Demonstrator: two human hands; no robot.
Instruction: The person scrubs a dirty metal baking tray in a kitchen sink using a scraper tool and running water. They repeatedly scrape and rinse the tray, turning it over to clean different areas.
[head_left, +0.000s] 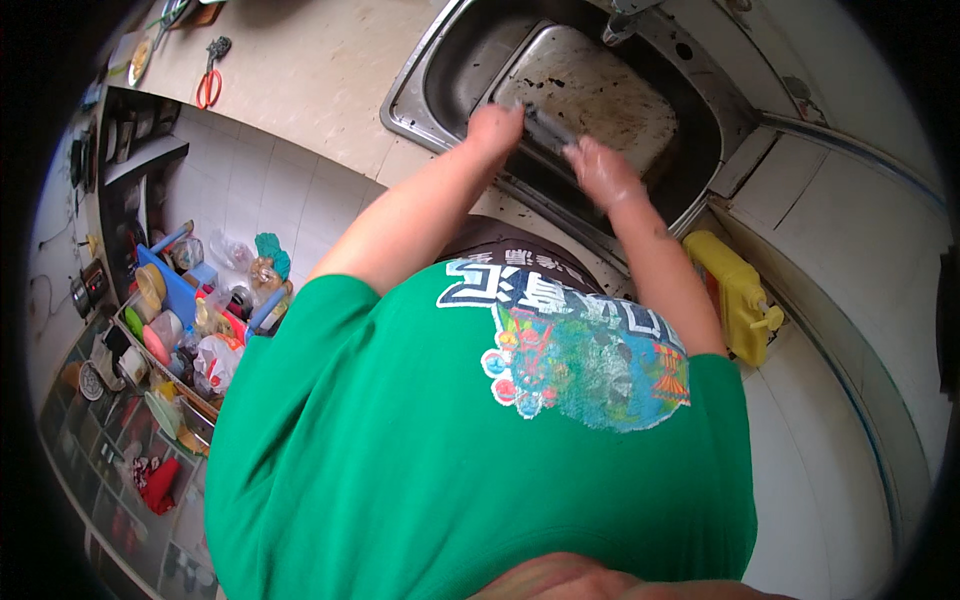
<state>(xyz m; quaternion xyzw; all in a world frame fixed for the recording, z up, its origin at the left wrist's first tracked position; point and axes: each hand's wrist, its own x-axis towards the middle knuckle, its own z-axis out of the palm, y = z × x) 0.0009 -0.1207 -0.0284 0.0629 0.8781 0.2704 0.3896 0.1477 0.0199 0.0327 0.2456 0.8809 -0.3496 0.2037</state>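
Note:
My left hand (496, 127) closes around one end of a dark, narrow item (550, 129), blurred, whose kind I cannot tell. At its other end is my right hand (606, 171), wet and blurred, with its fingers on it. Both hands are over the near side of a stainless steel sink (457, 71). Beneath and beyond them, a soiled rectangular metal tray (600, 82) with dark scraps on it lies in the basin. The faucet (619, 28) stands at the sink's far edge, above the tray.
Scissors with orange handles (209, 84) lie on the counter (315, 67) to the left. A yellow plastic jug (727, 296) stands on the right beside the sink. At lower left, a crate (161, 360) holds bags, lids and containers. Dark bits dot the sink rim.

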